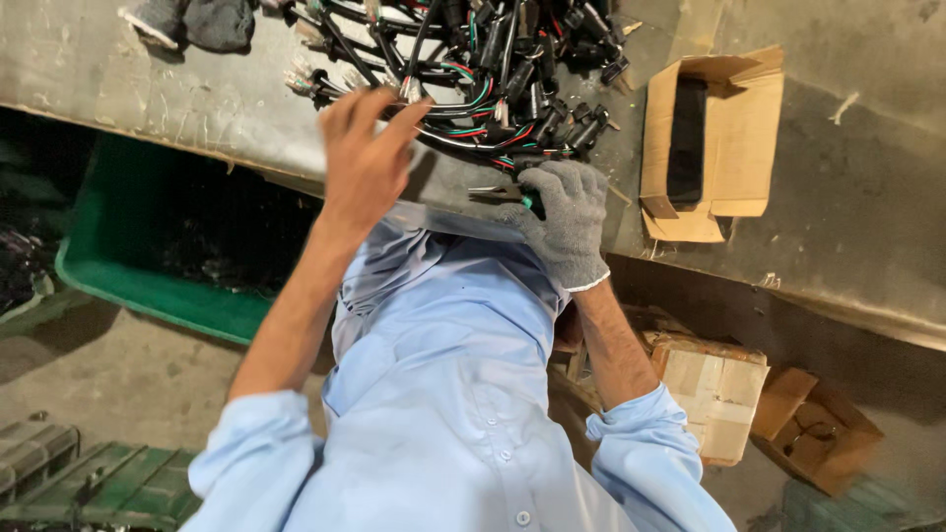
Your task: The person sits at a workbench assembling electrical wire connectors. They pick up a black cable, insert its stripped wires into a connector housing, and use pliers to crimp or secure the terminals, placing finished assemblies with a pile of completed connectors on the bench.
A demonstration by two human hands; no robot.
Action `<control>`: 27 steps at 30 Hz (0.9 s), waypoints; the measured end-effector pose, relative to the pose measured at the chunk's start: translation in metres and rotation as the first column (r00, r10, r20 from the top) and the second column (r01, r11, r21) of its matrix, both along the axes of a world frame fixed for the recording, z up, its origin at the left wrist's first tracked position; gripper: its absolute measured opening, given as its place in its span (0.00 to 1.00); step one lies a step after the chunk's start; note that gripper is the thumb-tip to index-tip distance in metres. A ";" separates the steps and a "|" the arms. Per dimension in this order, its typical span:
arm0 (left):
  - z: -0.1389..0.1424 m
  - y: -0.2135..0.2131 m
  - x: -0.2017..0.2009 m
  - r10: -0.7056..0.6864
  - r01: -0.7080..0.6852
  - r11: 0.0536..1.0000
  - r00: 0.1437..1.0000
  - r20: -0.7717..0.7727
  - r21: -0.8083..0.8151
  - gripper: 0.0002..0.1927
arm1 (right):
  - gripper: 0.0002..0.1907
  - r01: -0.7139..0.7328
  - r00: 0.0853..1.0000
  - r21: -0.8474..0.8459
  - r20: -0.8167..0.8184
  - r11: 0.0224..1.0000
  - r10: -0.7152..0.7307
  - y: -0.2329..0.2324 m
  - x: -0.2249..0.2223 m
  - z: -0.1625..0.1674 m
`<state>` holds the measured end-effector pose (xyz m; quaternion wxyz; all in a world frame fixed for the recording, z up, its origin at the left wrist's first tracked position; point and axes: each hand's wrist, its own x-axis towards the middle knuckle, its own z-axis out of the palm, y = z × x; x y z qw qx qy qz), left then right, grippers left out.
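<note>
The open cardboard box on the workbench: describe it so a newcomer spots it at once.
Start at the grey metal workbench and the heap of black wire harnesses on it. Right of that heap lies the cardboard box, flaps open with a dark inside. The other cartons sit on the floor below.

Dim, warm light; deep shadow under the bench; left hand motion-blurred.

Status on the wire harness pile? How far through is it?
Done: nothing visibly sorted or set aside; the open cardboard box on the bench shows only a dark inside.
In hand: bare left hand reaches into the wire harness pile; gloved right hand grips a small green-handled tool.
Left: the pile, one tangled heap.
</note>
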<state>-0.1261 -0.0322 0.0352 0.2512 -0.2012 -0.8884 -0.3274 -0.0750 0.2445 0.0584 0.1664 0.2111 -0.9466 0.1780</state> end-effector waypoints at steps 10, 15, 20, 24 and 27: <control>0.074 0.000 -0.058 -0.211 0.212 0.976 0.977 -0.025 0.046 0.10 | 0.25 0.115 0.993 -0.391 0.045 0.913 -0.106 -0.019 0.005 0.057; 0.105 0.023 0.012 -0.449 0.443 0.835 0.891 0.059 -0.327 0.11 | 0.28 -0.007 0.994 -0.176 -0.112 0.984 -0.013 -0.035 0.020 0.092; 0.112 0.005 0.043 -0.342 0.328 0.908 0.940 -0.009 -0.262 0.13 | 0.09 -0.050 0.917 -0.329 0.360 0.943 0.174 -0.038 0.030 0.083; 0.093 -0.027 0.045 -0.198 0.234 0.948 0.965 0.173 -0.215 0.15 | 0.09 0.140 0.838 -0.324 0.542 0.936 0.062 -0.019 0.037 0.076; 0.057 -0.009 0.063 -0.563 0.103 0.686 0.702 0.436 0.720 0.19 | 0.12 0.133 0.742 -0.343 0.657 0.930 0.136 -0.024 0.047 0.067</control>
